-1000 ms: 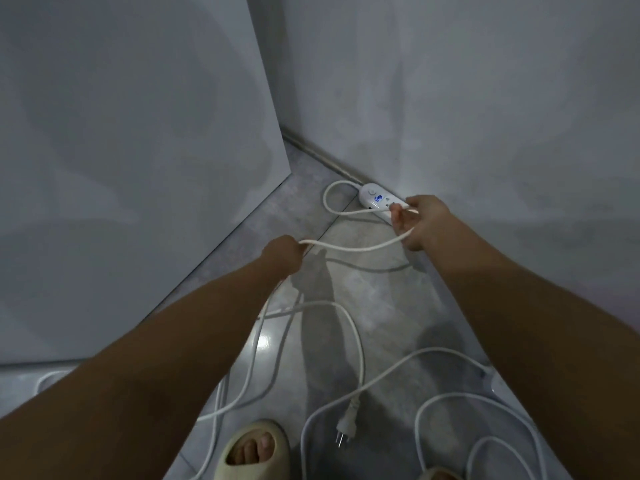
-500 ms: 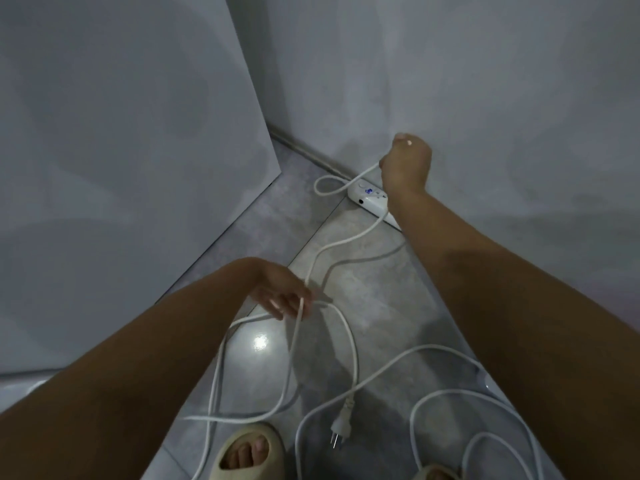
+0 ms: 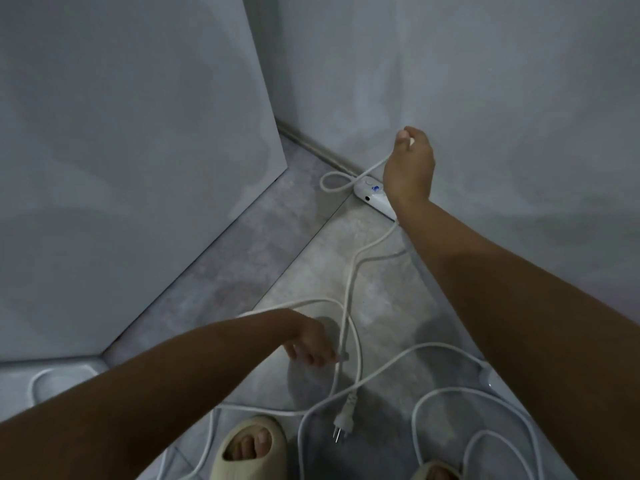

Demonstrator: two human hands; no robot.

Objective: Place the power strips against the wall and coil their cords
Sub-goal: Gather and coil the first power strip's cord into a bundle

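At the wall, one o'clock: power strip (image 3: 374, 195) placed | right hand (image 3: 410, 168) and left hand (image 3: 313, 348) both pinch cord (image 3: 349, 282), apart | coiling; next gather loops.

Corner: the white plastic power strip (image 3: 373, 196) lies against the foot of the grey plaster wall (image 3: 485, 81), with a small loop of its white round cord (image 3: 349, 282) on the floor just left of it.
Left side: a tall pale grey panel (image 3: 121, 133) closes that flank, leaving a bare strip of grey tiled floor (image 3: 263, 237) along its base.
Middle floor: the cord runs from the raised right hand (image 3: 410, 164) down to the left hand (image 3: 313, 344) and crosses other white loops.
Near floor: a white two-pin plug (image 3: 344, 419) lies between the beige foam slipper (image 3: 254, 448) and more loops at right.
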